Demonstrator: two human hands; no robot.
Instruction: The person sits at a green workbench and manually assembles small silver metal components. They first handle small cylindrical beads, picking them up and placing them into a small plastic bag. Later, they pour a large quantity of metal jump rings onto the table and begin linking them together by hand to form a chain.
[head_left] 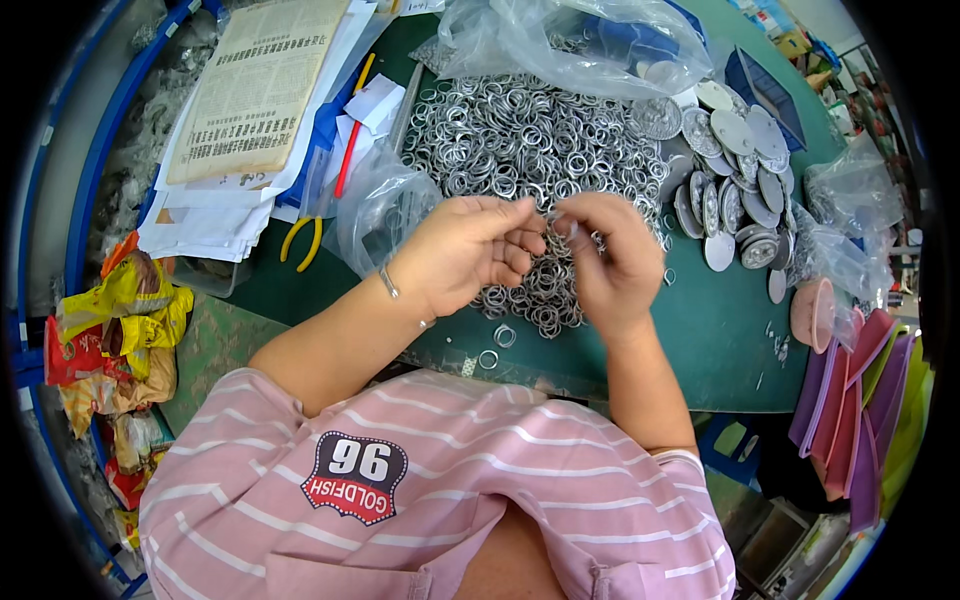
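Observation:
My left hand (468, 250) and my right hand (615, 258) meet over the near part of a big heap of silver metal rings (480, 140). On the left hand, thumb and forefinger press together at the tips while the other fingers curl loosely. The right hand pinches with its fingertips close beside them. Something small and shiny seems to sit between the fingertips, too small to make out. Two loose rings, one of them a flat ring (488, 359), lie on the green table (690, 350) between my forearms. A bracelet (389, 282) circles my left wrist.
Round metal discs (735, 130) are piled right of the rings, with a blue tray (765, 95) behind. A clear plastic bag (600, 50) covers the heap's far side. Papers (250, 90) and yellow-handled pliers (301, 244) lie left. A pink cup (812, 314) stands right.

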